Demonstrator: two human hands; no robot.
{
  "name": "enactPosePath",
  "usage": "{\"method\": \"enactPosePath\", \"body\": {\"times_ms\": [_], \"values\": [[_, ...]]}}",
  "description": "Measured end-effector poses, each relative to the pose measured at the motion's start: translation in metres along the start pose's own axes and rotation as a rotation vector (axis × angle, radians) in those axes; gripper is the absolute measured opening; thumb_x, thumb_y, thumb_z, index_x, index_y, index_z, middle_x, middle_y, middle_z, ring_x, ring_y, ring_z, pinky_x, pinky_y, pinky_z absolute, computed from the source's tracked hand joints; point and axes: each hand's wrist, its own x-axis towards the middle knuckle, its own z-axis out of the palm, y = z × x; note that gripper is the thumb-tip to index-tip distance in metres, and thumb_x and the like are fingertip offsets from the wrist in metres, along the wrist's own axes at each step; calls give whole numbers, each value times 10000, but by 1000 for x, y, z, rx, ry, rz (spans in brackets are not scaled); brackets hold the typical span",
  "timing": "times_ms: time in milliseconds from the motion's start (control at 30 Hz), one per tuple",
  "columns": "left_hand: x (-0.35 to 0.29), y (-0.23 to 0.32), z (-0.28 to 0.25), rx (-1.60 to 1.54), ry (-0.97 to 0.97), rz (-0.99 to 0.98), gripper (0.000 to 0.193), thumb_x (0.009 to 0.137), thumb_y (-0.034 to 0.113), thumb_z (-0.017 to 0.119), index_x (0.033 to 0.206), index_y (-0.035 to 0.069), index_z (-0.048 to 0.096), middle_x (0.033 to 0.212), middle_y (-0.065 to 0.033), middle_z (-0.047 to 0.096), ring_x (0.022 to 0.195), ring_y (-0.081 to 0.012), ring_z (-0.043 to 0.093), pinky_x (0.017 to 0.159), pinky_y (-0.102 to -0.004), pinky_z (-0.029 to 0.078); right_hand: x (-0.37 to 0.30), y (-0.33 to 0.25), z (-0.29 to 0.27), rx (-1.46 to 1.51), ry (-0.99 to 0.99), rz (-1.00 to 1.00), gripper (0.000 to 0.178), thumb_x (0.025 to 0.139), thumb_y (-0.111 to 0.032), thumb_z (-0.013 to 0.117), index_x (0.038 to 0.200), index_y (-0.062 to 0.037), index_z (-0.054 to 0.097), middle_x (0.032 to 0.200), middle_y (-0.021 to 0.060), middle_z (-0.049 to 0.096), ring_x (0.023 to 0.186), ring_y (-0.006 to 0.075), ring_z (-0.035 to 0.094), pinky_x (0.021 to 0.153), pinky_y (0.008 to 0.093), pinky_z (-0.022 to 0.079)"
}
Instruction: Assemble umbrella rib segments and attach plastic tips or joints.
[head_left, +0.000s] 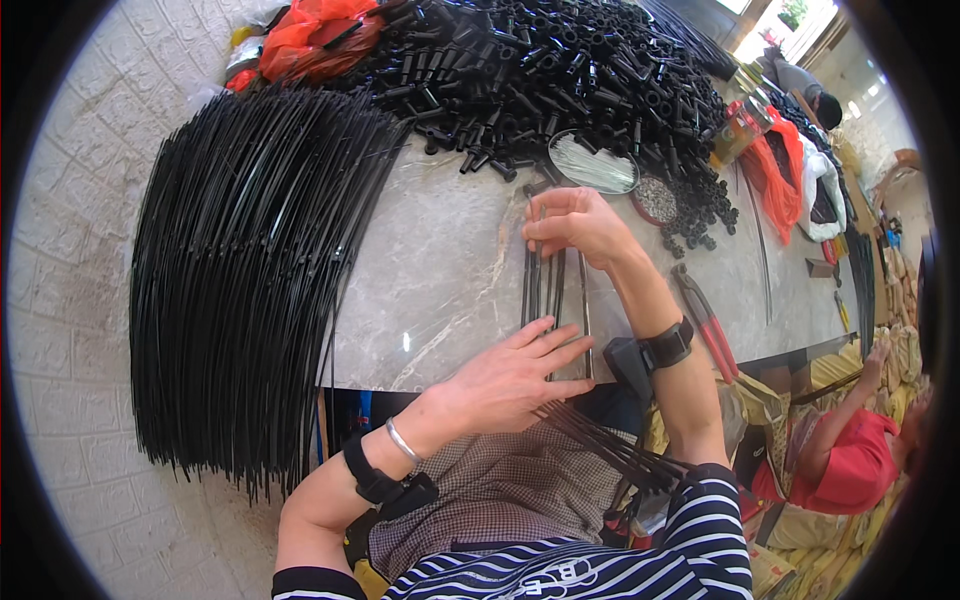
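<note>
Several thin black rods [556, 290] lie side by side across the front of the grey marbled table, their near ends hanging past its edge over my lap. My left hand [510, 378] rests on them near that edge, fingers spread and stretched out. At their far ends my right hand [580, 228] is closed, thumb and fingers pinching the tip of a black rod. Any smaller piece between those fingertips is hidden. Just beyond the right hand are an oval dish [620, 187] of thin clear strips and a round red-rimmed bowl [656, 200] of small silvery bits.
A large bundle of black rods [240, 270] covers the table's left side. Black tubular parts [560, 80] are heaped at the back, beside red plastic bags [315, 40]. Red-handled pliers [708, 325] lie right of my right forearm. A person in red [850, 460] sits at the right.
</note>
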Motion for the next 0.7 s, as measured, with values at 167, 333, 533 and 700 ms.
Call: {"method": "enactPosePath", "body": {"times_ms": [167, 333, 533, 700], "values": [[1, 2, -2, -2, -4, 1, 535, 856, 178, 670, 1380, 243, 587, 1577, -112, 366, 1482, -296, 306, 1238, -500, 208, 1, 3, -2, -12, -11, 29, 234, 822, -84, 750, 1026, -2, 673, 895, 72, 709, 796, 147, 698, 664, 248, 560], [-1, 2, -2, 8, -18, -16, 590, 824, 168, 701, 1395, 246, 572, 1580, -105, 365, 1483, -285, 305, 1244, -500, 200, -4, 5, -12, 343, -181, 38, 353, 921, -50, 667, 1232, 87, 573, 1079, 167, 704, 910, 193, 710, 746, 289, 618], [-1, 2, -2, 10, -27, -18, 593, 831, 164, 693, 1404, 248, 562, 1577, -106, 369, 1488, -283, 300, 1245, -500, 201, -1, 16, -23, 421, -247, -2, 333, 950, -73, 662, 1246, 56, 581, 1153, 188, 689, 992, 225, 710, 813, 327, 632], [-1, 1, -1, -5, -3, -13, 572, 840, 160, 684, 1394, 244, 569, 1575, -108, 371, 1488, -285, 302, 1244, -502, 200, 4, 17, -22, 412, -211, 13, 299, 931, -66, 690, 1202, 31, 609, 1131, 177, 697, 995, 232, 713, 780, 332, 638]]}}
